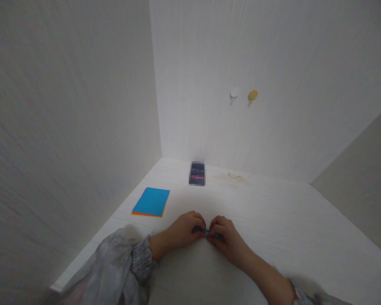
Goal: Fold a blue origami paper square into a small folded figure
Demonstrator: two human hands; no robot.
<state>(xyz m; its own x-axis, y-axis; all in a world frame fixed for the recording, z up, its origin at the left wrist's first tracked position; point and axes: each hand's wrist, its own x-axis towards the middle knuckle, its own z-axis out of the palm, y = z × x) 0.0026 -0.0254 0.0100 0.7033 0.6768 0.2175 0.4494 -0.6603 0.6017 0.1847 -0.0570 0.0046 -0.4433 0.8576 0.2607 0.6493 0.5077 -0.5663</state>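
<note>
Close together over the white table, both my hands pinch a small blue piece of folded paper [207,232]. My left hand [189,228] grips its left end with thumb and fingers. The right end is held in the bent fingers of my right hand [227,236]. Most of the paper is hidden behind my fingers, so its full shape does not show. To the left of my left hand lies a stack of square paper sheets [151,201], blue on top, with orange edges showing underneath.
A dark, blurred-out rectangular object [197,173] stands near the back wall [193,106]. Right of it, a worn brownish patch [231,177] marks the table [273,212]. A white hook [234,93] and a yellow hook [252,95] are on the back wall. Side walls rise left and right.
</note>
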